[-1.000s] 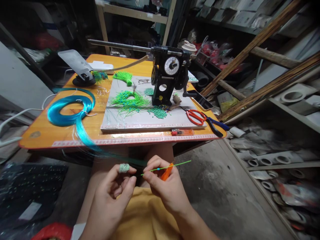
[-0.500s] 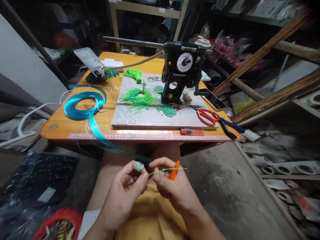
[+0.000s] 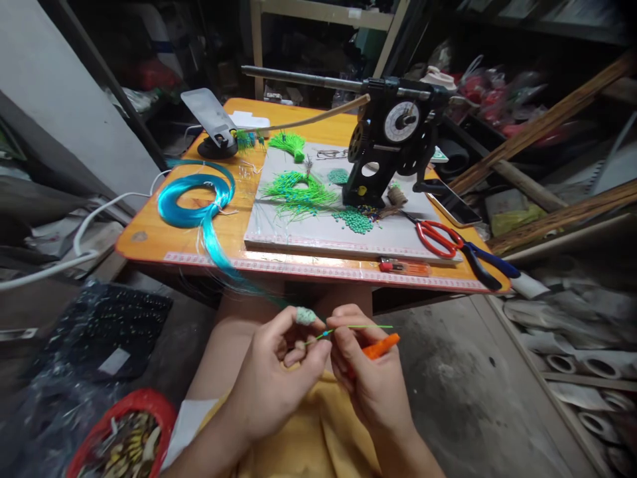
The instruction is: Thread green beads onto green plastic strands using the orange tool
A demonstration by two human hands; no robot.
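My left hand [image 3: 281, 365], its index fingertip wrapped in pale green material, is closed with thumb and finger at one end of a thin green strand [image 3: 365, 326]. A small blue bead [image 3: 326, 333] sits on the strand between my two hands. My right hand [image 3: 371, 372] pinches the strand just right of the bead, and its free end sticks out to the right. An orange tool [image 3: 382, 346] is also tucked in that hand; its working end is hidden by the fingers. Both hands are above my lap, in front of the table edge.
The orange table [image 3: 142, 249] bears a black dial machine [image 3: 371, 143], a coil of blue fibre [image 3: 172, 206], green strand bundles [image 3: 298, 192], green beads [image 3: 355, 221], red-handled scissors [image 3: 438, 238], pliers [image 3: 485, 262] and a lighter [image 3: 404, 267]. A red bin [image 3: 166, 415] stands lower left.
My hands have come closer together, and the bead is now near the left fingertips. The orange tool has tipped from steep to flatter. The view has shifted, so the table appears further right.
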